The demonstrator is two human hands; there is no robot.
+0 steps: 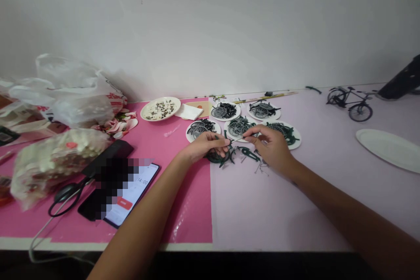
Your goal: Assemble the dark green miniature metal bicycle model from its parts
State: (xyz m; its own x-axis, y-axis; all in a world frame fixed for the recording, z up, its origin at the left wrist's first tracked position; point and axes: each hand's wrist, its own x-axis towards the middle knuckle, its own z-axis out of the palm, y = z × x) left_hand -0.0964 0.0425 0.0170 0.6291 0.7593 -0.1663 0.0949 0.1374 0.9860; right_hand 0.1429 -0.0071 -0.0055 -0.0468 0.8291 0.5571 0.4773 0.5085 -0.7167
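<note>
My left hand [210, 145] pinches a small dark green model bicycle part, mostly hidden by the fingers. My right hand [271, 144] grips a thin metal rod [237, 139], perhaps a small screwdriver, whose far end reaches the left fingertips. Below the hands lie a dark green part with a slot [250, 154], a few thin silver pieces [262, 169] and other green parts [218, 157]. Just behind stand small white plates, among them a left plate [189, 134] and a right plate [298, 139], heaped with model wheels and dark parts.
An assembled model bicycle [351, 101] stands at the back right, near a white oval plate [390, 148] and a black cylinder [398, 79]. Leftward are a bowl of small pieces [160, 109], plastic bags [68, 92], a lit phone [139, 192] and a cable [39, 236]. A wall [210, 30] closes the back.
</note>
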